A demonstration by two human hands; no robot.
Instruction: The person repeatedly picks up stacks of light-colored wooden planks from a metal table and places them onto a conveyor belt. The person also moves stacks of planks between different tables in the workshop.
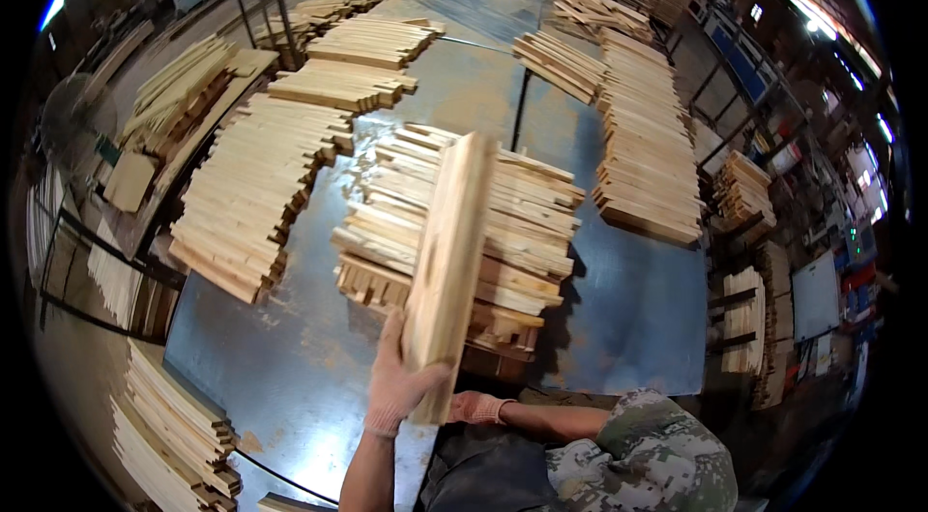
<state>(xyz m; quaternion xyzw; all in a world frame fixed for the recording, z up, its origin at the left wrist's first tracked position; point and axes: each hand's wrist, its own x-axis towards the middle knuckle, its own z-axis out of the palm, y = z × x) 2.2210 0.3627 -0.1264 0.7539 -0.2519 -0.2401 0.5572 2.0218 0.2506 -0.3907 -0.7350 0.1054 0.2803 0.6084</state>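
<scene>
A long pale wooden board [454, 232] is held up on a slant over the metal table. My left hand [404, 381], in a pinkish work glove, is closed around its lower left edge, thumb across the face. Beside the board's lower end, close to my body, is my gloved right hand [478, 406]; its fingers are partly hidden, and I cannot tell whether it grips anything. Under and beyond the board lies a stack of rough wooden strips [387, 222], with uneven ends, covering the middle of the table.
Neat rows of wooden strips line the metal table's [628, 309] left side [256, 174] and right side [648, 135]. More boards [174, 425] stand at the lower left. A bundle of strips [561, 65] lies farther off. Metal racks flank the table.
</scene>
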